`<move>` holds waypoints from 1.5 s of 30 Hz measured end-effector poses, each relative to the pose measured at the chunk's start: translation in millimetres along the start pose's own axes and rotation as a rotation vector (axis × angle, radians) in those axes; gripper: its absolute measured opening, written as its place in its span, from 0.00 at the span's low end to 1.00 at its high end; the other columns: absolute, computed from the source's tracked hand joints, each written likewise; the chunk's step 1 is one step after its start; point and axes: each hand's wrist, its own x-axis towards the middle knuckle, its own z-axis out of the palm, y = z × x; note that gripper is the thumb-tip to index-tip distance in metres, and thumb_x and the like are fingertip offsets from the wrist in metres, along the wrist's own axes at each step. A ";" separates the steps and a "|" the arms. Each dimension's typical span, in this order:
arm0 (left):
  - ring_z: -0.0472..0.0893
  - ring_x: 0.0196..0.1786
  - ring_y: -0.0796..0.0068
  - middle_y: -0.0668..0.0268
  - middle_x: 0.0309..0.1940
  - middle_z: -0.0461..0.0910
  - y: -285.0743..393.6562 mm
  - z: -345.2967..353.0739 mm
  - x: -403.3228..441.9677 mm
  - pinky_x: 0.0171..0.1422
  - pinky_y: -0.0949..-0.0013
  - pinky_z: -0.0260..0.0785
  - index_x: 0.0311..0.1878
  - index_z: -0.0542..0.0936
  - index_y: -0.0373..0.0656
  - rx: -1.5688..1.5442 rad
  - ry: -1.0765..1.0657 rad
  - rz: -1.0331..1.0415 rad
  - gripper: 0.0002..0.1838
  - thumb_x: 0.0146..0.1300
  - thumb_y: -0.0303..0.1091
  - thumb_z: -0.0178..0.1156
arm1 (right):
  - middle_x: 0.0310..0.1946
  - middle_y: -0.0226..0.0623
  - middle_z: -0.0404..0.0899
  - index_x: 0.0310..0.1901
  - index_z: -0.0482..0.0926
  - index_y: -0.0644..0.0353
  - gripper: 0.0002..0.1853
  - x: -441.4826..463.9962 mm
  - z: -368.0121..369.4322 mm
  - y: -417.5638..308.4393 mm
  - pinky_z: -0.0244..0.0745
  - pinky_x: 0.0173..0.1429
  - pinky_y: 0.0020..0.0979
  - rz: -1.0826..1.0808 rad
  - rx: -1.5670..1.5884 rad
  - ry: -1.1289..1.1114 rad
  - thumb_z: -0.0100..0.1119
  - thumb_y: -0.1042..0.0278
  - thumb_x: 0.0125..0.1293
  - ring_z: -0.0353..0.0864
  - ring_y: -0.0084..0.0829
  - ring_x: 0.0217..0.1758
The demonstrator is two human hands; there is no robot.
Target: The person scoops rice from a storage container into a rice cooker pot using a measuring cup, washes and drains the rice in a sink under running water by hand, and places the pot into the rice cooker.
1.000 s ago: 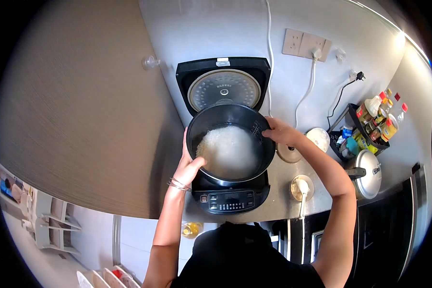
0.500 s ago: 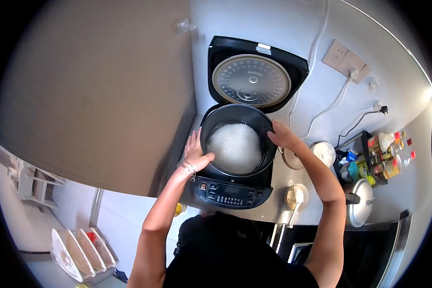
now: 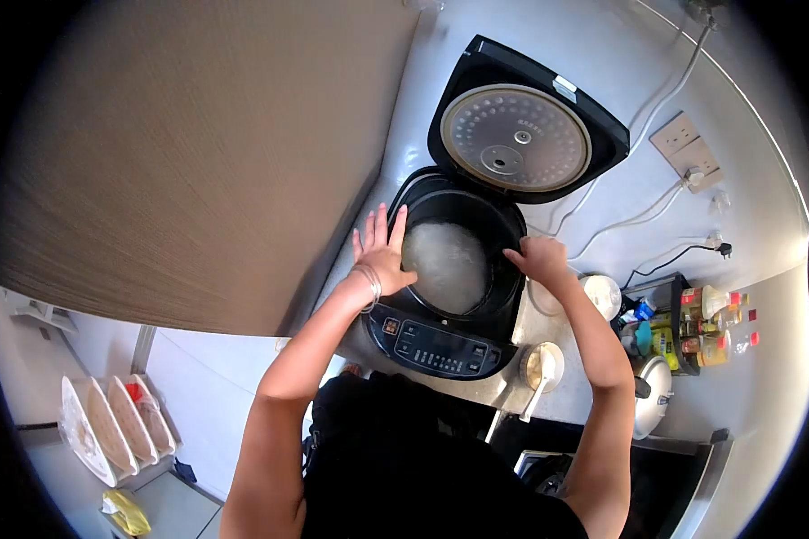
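A black rice cooker point(image 3: 436, 346) stands on the counter with its lid point(image 3: 517, 139) raised. Its dark inner pot point(image 3: 499, 229) sits down inside the body and holds white rice under cloudy water point(image 3: 445, 268). At the left rim is my left hand point(image 3: 383, 260), fingers spread and thumb reaching over the edge, a bracelet on the wrist. On the opposite rim my right hand point(image 3: 543, 260) is closed, its fingers curled and its thumb pointing inward over the pot. How firmly either hand touches the rim is hard to see.
Right of the cooker stands a small bowl point(image 3: 553, 364) with a white spoon point(image 3: 537, 395). Beyond are a white container point(image 3: 600, 296), a rack of bottles point(image 3: 692, 332) and a lidded pan point(image 3: 653, 395). A brown panel point(image 3: 198, 180) borders the left; cords hang from wall sockets point(image 3: 686, 150).
The inner pot has gone down into the cooker body. My left hand's fingers have spread at the rim, and the right hand remains at its side. The view has shifted and turned slightly.
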 end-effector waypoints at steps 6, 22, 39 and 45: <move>0.38 0.71 0.47 0.45 0.69 0.34 -13.4 5.0 3.4 0.69 0.42 0.33 0.70 0.36 0.57 -0.103 -0.012 -0.007 0.56 0.44 0.50 0.63 | 0.20 0.41 0.77 0.22 0.77 0.59 0.20 -5.2 -2.3 13.8 0.70 0.34 0.36 0.025 0.213 -0.107 0.56 0.48 0.57 0.78 0.38 0.27; 0.64 0.49 0.58 0.59 0.41 0.67 -14.4 -2.7 13.5 0.49 0.60 0.57 0.31 0.77 0.40 -0.083 0.360 0.025 0.16 0.43 0.42 0.66 | 0.18 0.42 0.77 0.23 0.74 0.63 0.17 -6.5 13.6 7.8 0.70 0.35 0.35 0.188 0.470 -0.101 0.60 0.56 0.55 0.78 0.36 0.26; 0.67 0.48 0.63 0.61 0.35 0.73 -10.1 -5.7 10.2 0.49 0.59 0.56 0.27 0.83 0.39 0.103 0.395 0.118 0.16 0.47 0.44 0.64 | 0.13 0.37 0.74 0.20 0.72 0.64 0.17 -1.2 28.1 13.3 0.69 0.27 0.31 0.230 0.595 -0.113 0.60 0.59 0.57 0.75 0.28 0.18; 0.67 0.48 0.63 0.61 0.36 0.73 -10.7 -4.7 10.8 0.49 0.59 0.56 0.27 0.83 0.39 0.092 0.395 0.110 0.16 0.47 0.44 0.64 | 0.13 0.37 0.74 0.20 0.72 0.63 0.17 -1.5 26.9 12.7 0.68 0.27 0.31 0.235 0.622 -0.114 0.60 0.59 0.57 0.75 0.27 0.18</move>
